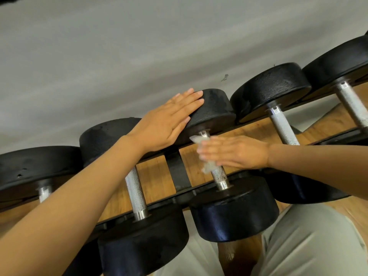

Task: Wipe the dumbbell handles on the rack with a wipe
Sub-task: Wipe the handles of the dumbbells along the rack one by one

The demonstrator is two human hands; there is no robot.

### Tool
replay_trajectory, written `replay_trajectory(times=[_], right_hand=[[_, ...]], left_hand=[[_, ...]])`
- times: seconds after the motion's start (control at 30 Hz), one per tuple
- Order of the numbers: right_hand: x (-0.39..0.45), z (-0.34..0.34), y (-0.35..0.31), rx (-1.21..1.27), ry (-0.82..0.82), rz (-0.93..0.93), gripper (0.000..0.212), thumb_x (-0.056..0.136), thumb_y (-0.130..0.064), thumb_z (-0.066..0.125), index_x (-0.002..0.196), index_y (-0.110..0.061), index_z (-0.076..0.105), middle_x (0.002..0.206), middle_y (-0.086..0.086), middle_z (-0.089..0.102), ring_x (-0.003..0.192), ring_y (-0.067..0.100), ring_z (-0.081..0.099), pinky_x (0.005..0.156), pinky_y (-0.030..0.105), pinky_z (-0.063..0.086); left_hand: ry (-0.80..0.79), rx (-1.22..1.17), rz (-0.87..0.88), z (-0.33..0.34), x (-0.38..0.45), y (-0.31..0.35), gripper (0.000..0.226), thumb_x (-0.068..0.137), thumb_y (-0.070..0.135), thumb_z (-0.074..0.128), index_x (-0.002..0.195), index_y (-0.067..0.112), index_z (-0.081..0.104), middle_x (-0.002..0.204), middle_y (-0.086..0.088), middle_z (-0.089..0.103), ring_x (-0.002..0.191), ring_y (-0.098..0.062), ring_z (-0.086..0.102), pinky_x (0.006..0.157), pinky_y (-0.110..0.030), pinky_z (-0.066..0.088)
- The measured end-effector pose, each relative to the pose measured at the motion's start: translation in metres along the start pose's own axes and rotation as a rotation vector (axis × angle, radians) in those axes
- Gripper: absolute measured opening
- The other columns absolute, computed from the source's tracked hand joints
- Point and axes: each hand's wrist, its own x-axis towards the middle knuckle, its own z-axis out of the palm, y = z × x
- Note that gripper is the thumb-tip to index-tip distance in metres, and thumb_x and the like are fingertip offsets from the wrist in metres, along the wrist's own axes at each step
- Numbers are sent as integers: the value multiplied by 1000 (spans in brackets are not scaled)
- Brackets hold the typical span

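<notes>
Several black dumbbells with knurled silver handles lie across a black rack [177,172]. My left hand [169,120] lies flat, fingers straight, on the far head [215,108] of the middle dumbbell. My right hand [233,152] is wrapped round that dumbbell's handle [220,176] with a pale wipe [207,167] between palm and metal. The wipe sticks out above and below my fingers. The lower end of the handle shows bare, with brown specks on it.
A second handle [135,192] lies to the left, a third [283,128] to the right, with more dumbbells at both ends. A grey wall is behind the rack. Wooden floor shows under the rails. My light trousers [298,246] are at the bottom right.
</notes>
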Motion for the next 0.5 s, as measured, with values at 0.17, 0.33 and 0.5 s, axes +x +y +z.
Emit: replay_trajectory(times=[0.17,0.33,0.5], right_hand=[[-4,-3,-11,124,-175,-215,35,101,-20,52,135,-12,58,146,2,49,140,15,38,117,39,30],[5,-12,-11,-35,-16,-28,38,103,-25,47,137,-12,55,149,5,45,140,15,39,118,38,29],[14,2,-34,-21,181,324,37,97,-19,47,129,-9,61,141,7,53,130,17,51,110,41,40]], left_hand=[[6,24,5,-1,0,1,52,108,30,18,154,8,27,162,-4,20,151,-12,8,123,-25,4],[5,56,18,-1,0,2,51,107,26,23,154,6,28,162,-8,23,151,-16,12,124,-27,7],[4,82,62,0,2,0,50,107,22,24,153,4,26,162,-10,22,151,-19,12,124,-32,8]])
